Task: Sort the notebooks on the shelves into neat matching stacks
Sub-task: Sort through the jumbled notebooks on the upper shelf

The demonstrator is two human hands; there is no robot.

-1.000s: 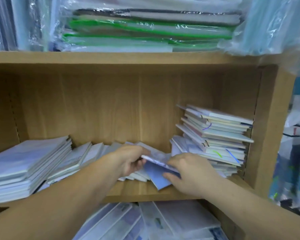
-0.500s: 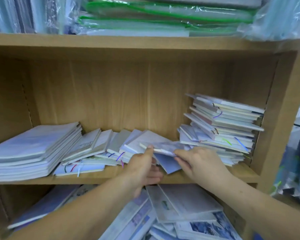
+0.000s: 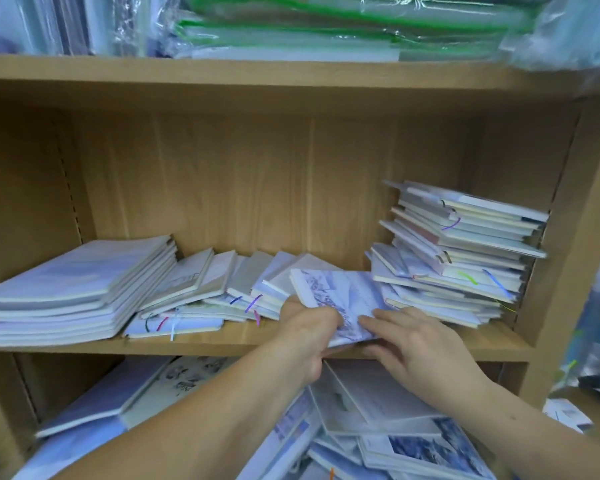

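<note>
- Overhead, the top shelf holds plastic-wrapped packs with green edges (image 3: 326,29), cut off by the upper edge of the frame.
- On the middle shelf (image 3: 222,344), a tidy stack of larger pale notebooks (image 3: 66,296) sits at the left. Beside it, a slumped row of small notebooks (image 3: 205,282) leans leftward, with coloured ribbon markers trailing from it.
- At the right of that shelf, an uneven stack of small notebooks (image 3: 465,258) rises against the side panel, its edges jutting at different angles.
- Between the slumped row and the uneven stack, a patterned blue-and-white notebook (image 3: 340,292) is held just above the shelf board's front edge, overlapping its neighbours on both sides.
- From the lower left, the left hand (image 3: 309,337) grips the notebook's near left corner, fingers curled beneath it.
- From the lower right, the right hand (image 3: 416,344) pinches the near right corner, fingers laid almost straight on the cover and thumb under the edge.
- Below, a loose heap of notebooks on the lower shelf (image 3: 378,410) is partly hidden by both forearms.
- Motion blur smears the cover prints, so no design can be read.
</note>
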